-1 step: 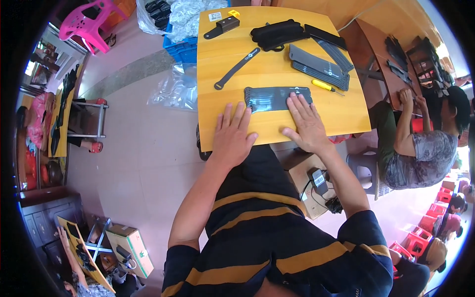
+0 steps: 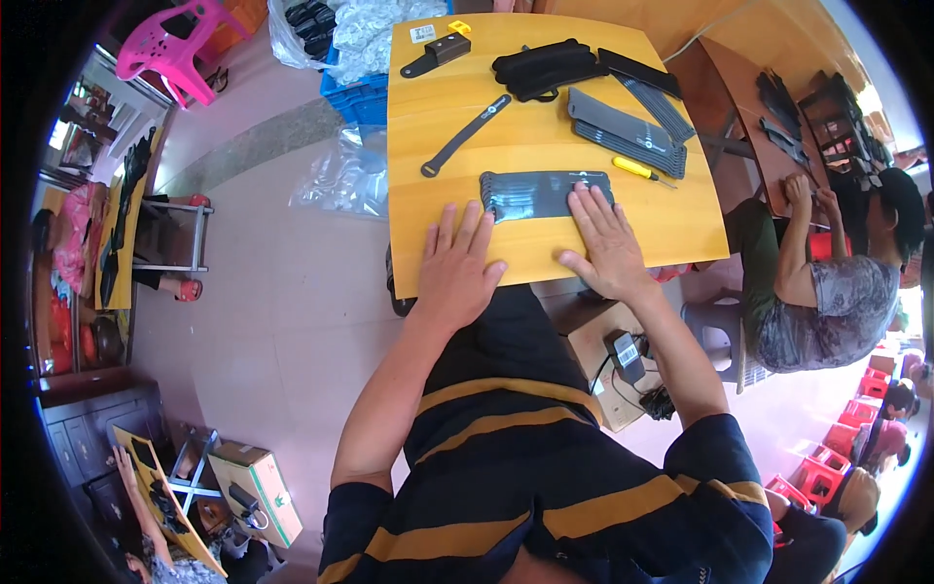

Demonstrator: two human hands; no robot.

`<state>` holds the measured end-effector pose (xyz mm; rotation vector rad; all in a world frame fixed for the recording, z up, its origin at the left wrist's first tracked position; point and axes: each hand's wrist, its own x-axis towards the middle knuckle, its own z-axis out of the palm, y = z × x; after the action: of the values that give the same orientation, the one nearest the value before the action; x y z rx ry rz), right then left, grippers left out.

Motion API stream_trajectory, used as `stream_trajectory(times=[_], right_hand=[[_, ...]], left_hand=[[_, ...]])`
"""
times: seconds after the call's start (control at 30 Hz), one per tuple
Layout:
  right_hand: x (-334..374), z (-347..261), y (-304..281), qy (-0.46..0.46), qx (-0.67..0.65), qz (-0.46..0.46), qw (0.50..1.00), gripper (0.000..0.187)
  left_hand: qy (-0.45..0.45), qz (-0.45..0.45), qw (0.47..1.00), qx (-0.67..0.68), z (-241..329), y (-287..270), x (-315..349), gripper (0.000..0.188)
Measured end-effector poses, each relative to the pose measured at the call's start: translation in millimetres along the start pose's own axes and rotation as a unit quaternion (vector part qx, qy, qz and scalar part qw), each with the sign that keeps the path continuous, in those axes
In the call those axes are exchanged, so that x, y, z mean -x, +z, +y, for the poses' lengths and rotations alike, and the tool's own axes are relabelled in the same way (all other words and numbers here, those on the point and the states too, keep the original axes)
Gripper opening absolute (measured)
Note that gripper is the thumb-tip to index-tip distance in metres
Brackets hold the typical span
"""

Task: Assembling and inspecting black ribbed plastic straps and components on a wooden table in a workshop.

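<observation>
A flat row of dark grey straps [image 2: 530, 198] lies near the table's front edge, with a glossy shine like clear plastic over its left part. My left hand [image 2: 459, 265] rests flat with its fingers stretched, the fingertips near the row's lower left corner. The open right hand [image 2: 609, 249] has its fingertips on the right end of the row. Further up the yellow wooden table [image 2: 438, 117] lies a single grey strap [image 2: 467, 136] with a loop at one end. A fanned stack of similar grey straps [image 2: 628, 134] sits to the right, beside a yellow-handled pick [image 2: 634, 167].
Black pouch-like pieces [image 2: 547, 68] and a brown-black handled tool [image 2: 438, 54] lie at the table's far side. A blue crate [image 2: 355, 100] with plastic bags stands behind left. On the right, a co-worker [image 2: 827, 292] sits at another table. A cardboard box [image 2: 608, 370] is below mine.
</observation>
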<state>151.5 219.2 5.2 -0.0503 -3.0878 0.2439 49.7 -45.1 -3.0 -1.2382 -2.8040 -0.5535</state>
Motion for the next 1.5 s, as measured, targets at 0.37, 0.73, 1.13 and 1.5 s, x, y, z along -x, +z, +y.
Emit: stream_trajectory(times=[0.37,0.73,1.13,1.5], right_hand=[[25.1,39.6,8.8,0.112,-0.016,0.063,0.992,0.092],[29.2,39.4,24.5,0.169,-0.182,0.322,0.913,0.044],[21.6,33.4,21.6,0.156,-0.179,0.336,0.911,0.036],[22.3,12.2,-9.6,0.131,-0.322,0.338,0.875,0.039]], left_hand=[[0.007,-0.019,1.0,-0.009,-4.3,-12.2,-7.6,0.07],[-0.207,0.162,0.964,0.045,-92.8,-12.5,-99.9,0.086],[-0.322,0.161,0.916,0.176,-188.0,10.6,-83.1,0.034],[-0.081,0.146,0.944,0.286,-41.2,-105.0,-27.1,0.01]])
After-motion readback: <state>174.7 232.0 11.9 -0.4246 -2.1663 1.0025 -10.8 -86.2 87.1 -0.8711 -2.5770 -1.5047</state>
